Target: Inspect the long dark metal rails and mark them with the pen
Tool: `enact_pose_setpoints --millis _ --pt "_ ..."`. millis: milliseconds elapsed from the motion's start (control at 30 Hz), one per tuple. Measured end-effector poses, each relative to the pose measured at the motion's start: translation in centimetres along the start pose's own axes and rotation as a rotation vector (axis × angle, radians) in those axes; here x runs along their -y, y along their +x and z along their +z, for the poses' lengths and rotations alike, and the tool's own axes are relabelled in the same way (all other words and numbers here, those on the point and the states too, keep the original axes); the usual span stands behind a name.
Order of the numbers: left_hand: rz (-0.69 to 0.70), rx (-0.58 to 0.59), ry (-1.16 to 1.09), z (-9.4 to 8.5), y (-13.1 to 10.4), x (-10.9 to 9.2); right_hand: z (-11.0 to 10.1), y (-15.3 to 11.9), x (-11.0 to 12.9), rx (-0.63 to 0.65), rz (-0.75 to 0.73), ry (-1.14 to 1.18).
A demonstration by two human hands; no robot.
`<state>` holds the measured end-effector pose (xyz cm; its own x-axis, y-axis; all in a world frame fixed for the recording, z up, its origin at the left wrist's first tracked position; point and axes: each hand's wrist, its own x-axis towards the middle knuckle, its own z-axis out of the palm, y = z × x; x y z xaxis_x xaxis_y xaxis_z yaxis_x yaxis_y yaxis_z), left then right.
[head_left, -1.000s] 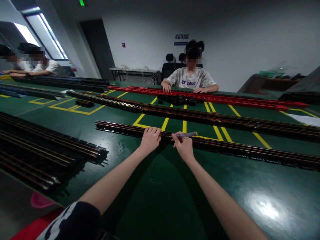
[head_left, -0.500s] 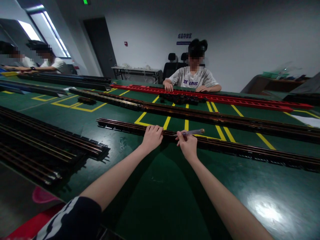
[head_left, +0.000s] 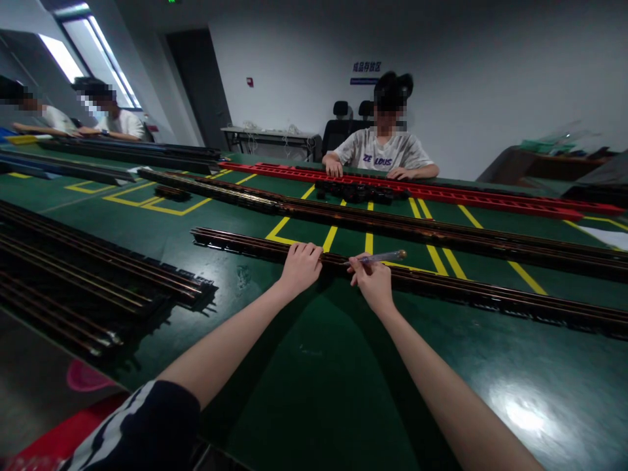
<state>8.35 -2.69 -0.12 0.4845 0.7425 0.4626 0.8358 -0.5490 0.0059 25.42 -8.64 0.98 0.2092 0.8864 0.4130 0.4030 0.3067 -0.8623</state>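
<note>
On the pale back wall (head_left: 294, 59), dark blue Chinese characters (head_left: 367, 67) read 成品存放区; directly beneath them runs a dark blue strip (head_left: 365, 82), and any smaller writing on it is too faint to make out; on the light, mottled shirt (head_left: 385, 145) at the far side of the green surface (head_left: 304, 366), purple capitals (head_left: 377, 160) across the chest read ZE LOUS, with whatever fills the gap illegible; the green lit sign (head_left: 171, 1) at the top edge is cut off and unreadable.
</note>
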Motion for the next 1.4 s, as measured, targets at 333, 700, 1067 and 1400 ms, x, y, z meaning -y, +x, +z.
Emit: enact_pose_setpoints --millis 333,700,1067,1400 --pt "-0.009 0.001 -0.025 -0.24 -0.02 -0.07 -0.01 -0.06 -0.11 0.001 -0.01 -0.011" --pt "0.03 -0.009 -0.038 -0.17 0.02 0.0 0.04 -0.02 -0.08 -0.002 -0.009 -0.012" --pt "0.027 0.019 -0.036 -0.48 -0.03 -0.38 0.12 -0.14 0.07 -0.02 -0.009 0.0" --pt "0.011 0.022 -0.032 -0.51 -0.07 -0.41 0.14 -0.15 0.32 -0.02 -0.008 0.012"
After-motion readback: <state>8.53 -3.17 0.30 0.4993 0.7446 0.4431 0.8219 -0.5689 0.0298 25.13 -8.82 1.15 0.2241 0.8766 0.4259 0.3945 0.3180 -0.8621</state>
